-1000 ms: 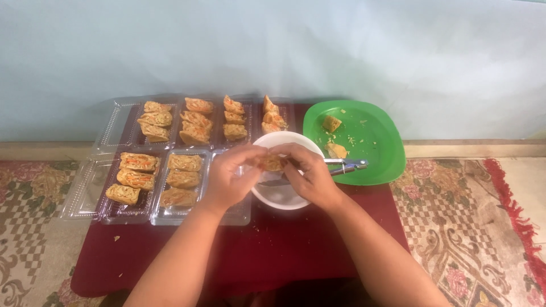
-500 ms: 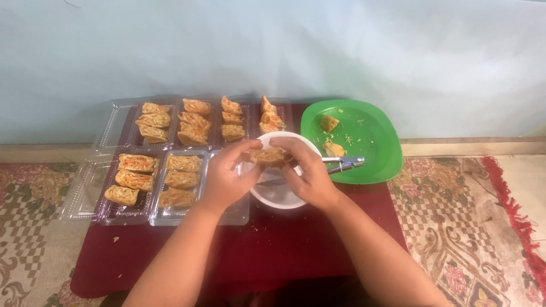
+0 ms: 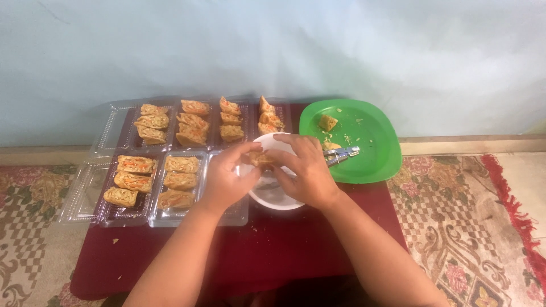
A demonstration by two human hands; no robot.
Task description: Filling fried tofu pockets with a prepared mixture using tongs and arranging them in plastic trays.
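Fingers [image 3: 245, 152] around roll [image 3: 260, 158] beside clear trays [image 3: 85, 187]

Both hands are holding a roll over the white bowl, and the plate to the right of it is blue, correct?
Not quite: the plate is green, not blue, as the head view shows. The rest holds: the left hand and right hand hold a roll over the white bowl.

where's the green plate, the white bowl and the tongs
green plate [image 3: 372, 162]: head view, bare part near its front rim
white bowl [image 3: 278, 199]: head view, front rim below the hands
tongs [image 3: 343, 153]: head view, metal arms
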